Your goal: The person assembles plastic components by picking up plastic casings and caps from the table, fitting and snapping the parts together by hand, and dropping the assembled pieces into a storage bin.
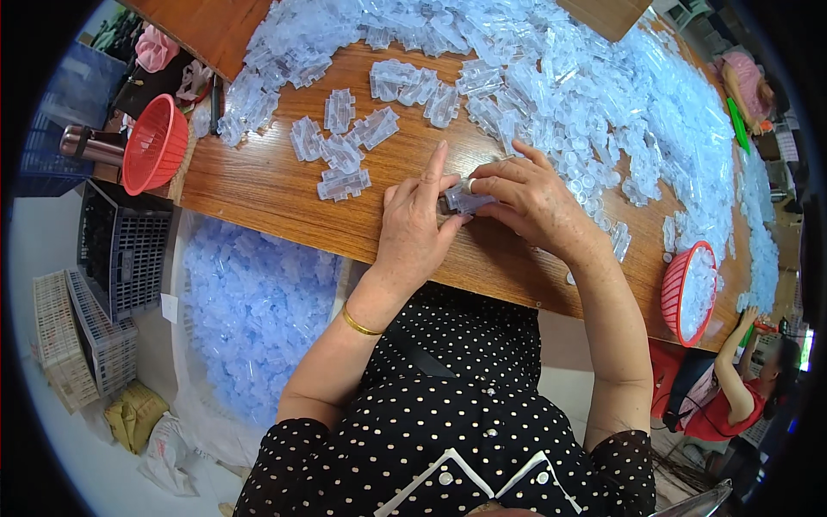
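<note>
Both hands close on a clear plastic piece

The left hand (412, 215) and right hand (536, 205) pinch the clear plastic piece (468, 202) between them, just above the wooden table (284, 185). Similar loose pieces (342, 155) lie beyond, near a large heap (594, 86); a red basket (687, 293) sits at the right edge.

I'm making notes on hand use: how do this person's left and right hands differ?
The left hand points its index finger straight out; the right hand pinches a clear plastic piece between thumb and fingers. A gold bangle circles the left wrist, while the right wrist is bare. Both hands are close together above the wooden table.
</note>
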`<move>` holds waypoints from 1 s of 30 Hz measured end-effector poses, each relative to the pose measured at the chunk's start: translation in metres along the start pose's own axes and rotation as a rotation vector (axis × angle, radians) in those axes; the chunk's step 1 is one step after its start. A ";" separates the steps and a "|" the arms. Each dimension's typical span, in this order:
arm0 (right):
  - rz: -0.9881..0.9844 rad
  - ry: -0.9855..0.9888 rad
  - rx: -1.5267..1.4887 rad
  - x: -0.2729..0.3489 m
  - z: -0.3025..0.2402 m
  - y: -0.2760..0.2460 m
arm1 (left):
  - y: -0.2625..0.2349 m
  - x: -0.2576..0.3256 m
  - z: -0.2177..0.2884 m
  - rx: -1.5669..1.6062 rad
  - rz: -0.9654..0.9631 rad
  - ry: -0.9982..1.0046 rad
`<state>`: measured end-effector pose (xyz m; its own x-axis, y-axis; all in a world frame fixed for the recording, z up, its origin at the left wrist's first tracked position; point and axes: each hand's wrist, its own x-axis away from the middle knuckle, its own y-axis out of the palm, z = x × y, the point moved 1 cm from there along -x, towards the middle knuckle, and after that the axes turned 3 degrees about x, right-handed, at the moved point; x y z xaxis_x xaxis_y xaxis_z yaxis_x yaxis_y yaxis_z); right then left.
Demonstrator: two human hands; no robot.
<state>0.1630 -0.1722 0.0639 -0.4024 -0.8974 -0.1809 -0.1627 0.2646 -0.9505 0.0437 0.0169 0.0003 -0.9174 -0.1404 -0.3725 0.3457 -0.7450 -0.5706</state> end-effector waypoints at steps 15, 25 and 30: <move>0.095 0.084 -0.254 0.003 -0.001 0.004 | 0.000 0.000 0.002 -0.031 -0.012 -0.053; 0.074 0.126 -0.252 0.006 0.001 0.004 | 0.003 0.001 -0.001 0.014 0.005 -0.025; 0.087 0.083 -0.200 0.005 -0.002 0.001 | 0.002 0.000 0.000 0.011 -0.009 -0.024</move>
<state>0.1596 -0.1755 0.0623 -0.4936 -0.8385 -0.2308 -0.2959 0.4115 -0.8620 0.0443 0.0158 -0.0011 -0.9249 -0.1491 -0.3497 0.3352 -0.7537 -0.5653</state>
